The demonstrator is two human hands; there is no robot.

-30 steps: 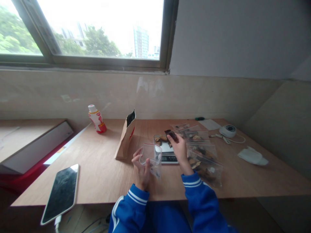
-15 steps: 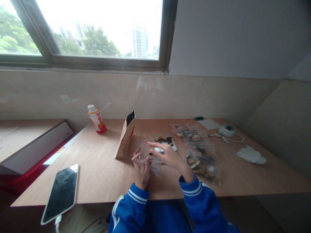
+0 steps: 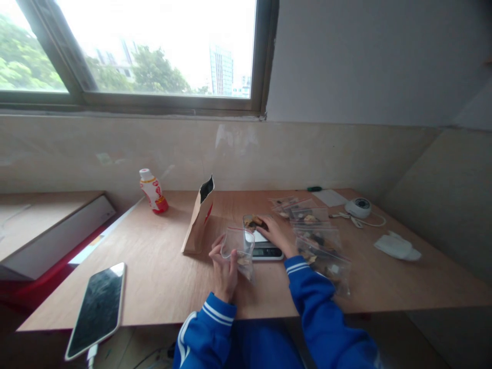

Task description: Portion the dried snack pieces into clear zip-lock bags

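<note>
Holding a small clear zip bag (image 3: 239, 249) open at the near edge of the table (image 3: 161, 271), your left hand (image 3: 225, 270) has its grip pinched on the bag's rim, with a few brownish bits sitting in the bottom. What those bits are, can't really tell, too small. Off to the near left a phone (image 3: 97, 307) hangs over the table edge, its cable cut off at the bottom. Just past the bag your right hand (image 3: 277, 233) lies over the scale (image 3: 263, 243), fingers curled down onto the dark pieces on its pan; whether that grip is closed on a piece is hidden. Right of it, filled bags (image 3: 321, 251) overlap in a pile. Further back stand a paper pouch (image 3: 199, 218) and a little bottle (image 3: 152, 190).
</note>
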